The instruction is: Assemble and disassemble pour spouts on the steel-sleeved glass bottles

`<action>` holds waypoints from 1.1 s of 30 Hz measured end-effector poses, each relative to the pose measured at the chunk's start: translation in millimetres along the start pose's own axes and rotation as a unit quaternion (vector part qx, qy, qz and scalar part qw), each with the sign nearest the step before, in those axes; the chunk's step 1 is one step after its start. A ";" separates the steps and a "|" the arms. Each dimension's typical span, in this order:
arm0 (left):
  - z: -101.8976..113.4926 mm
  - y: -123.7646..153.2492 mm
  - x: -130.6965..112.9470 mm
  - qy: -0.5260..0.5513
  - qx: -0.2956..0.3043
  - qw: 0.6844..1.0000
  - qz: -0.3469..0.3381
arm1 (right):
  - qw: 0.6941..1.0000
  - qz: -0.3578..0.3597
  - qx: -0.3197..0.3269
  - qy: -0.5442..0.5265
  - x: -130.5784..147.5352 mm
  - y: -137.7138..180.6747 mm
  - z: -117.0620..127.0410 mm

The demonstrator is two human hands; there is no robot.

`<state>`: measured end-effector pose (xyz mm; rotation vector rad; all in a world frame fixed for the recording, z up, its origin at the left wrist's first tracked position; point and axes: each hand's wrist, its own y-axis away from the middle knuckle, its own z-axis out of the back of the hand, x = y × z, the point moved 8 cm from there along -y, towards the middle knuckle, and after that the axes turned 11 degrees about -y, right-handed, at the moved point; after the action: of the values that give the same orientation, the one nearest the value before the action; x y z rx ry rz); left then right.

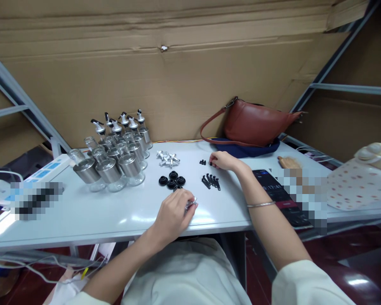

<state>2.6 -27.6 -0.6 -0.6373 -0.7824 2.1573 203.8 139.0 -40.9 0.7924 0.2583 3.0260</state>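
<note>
My left hand (175, 211) rests near the table's front edge, fingers curled round a small silver metal part (191, 204). My right hand (224, 160) reaches farther back, fingertips pinched at tiny black pieces (203, 162) on the white table (98, 212). Between the hands lie a row of black stoppers (211, 181) and a cluster of black round caps (172, 180). Several silver spout parts (167, 158) lie behind the caps. Glass bottles with steel bands (114, 159) stand at the back left, some fitted with pourer tops.
A brown leather bag (257, 123) sits on dark blue cloth at the back right. A phone (277, 195) lies to the right of my right arm. A power strip (47, 169) runs along the left edge. Cardboard lines the wall behind.
</note>
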 end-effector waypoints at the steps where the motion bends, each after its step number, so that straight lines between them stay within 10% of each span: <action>1: -0.1 0.1 0.1 0.000 0.000 1.000 0.000 | 1.000 0.002 -0.001 0.003 0.7 0.2 0.1; 33: -2.0 1.3 3.6 0.046 0.018 0.999 0.021 | 0.997 0.044 -0.060 0.011 14.1 1.3 10.0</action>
<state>1.1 -24.8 -3.6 -0.7345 -0.6845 2.1585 196.4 139.9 -25.2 0.7806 0.0406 3.0978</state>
